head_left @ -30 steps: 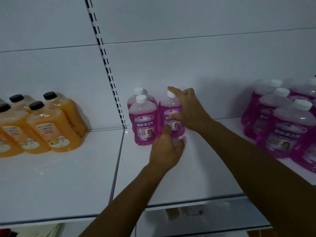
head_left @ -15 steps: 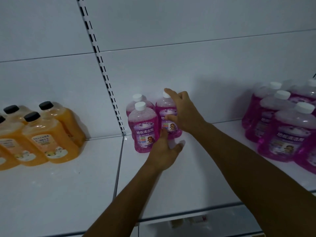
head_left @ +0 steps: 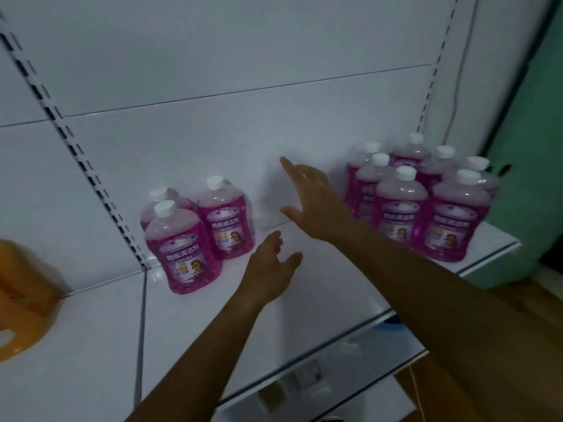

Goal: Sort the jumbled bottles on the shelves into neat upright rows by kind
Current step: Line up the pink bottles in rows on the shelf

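Hands: both bare and holding nothing; left hand (head_left: 268, 271) hovers over the white shelf board (head_left: 304, 303), fingers loosely spread; right hand (head_left: 313, 202) reaches out, fingers wide
Sorted trio: three upright pink plastic bottles with white caps (head_left: 199, 233) stand at the shelf's left, touching one another; just left of the left hand
Waiting cluster: more pink white-capped bottles (head_left: 426, 202) crowd the shelf's right end, upright, just beyond the right hand
Far left: blurred orange bottle (head_left: 21, 296) at the edge
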